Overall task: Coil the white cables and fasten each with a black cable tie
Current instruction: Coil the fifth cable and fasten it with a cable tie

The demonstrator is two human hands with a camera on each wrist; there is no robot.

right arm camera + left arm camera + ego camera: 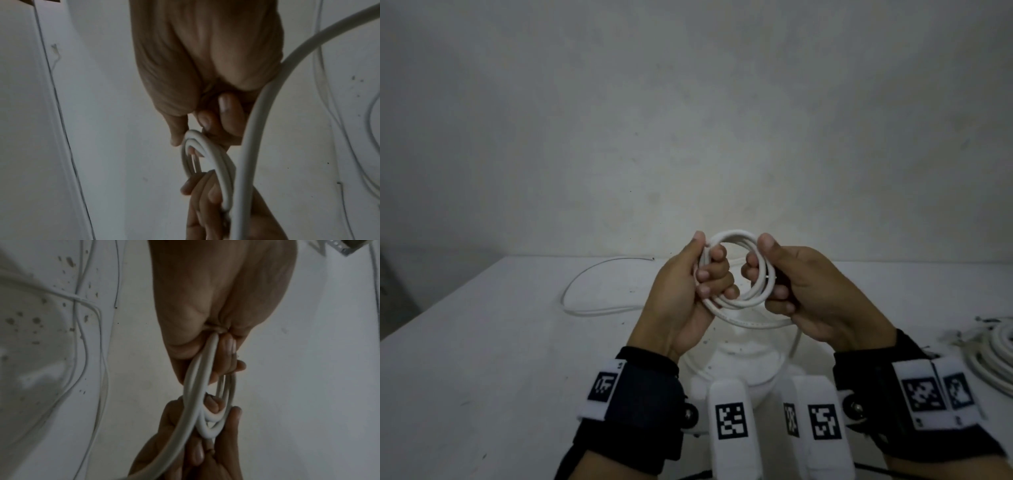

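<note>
White cable fills both of your hands: one coil, held up above the bench and wound into about three or four loops, though the exact count is hard to tell where they overlap. Your left hand has its fingers curled through the left side of the coil, thumb laid along the outer edge. Your right hand has its fingers curled round the right side, thumb on top, so two hands grip the one coil from opposite sides. In the left wrist view the loops run out of your left fist and into the right hand below it; in the right wrist view the same loops pass between your right hand and the left hand.

From the coil a free length trails down onto the bench and curves away in one long bow to the left. At the right edge of the bench lies a second coil, already wound, only partly in view. Two black wrist straps with white marker blocks sit on your arms.
</note>
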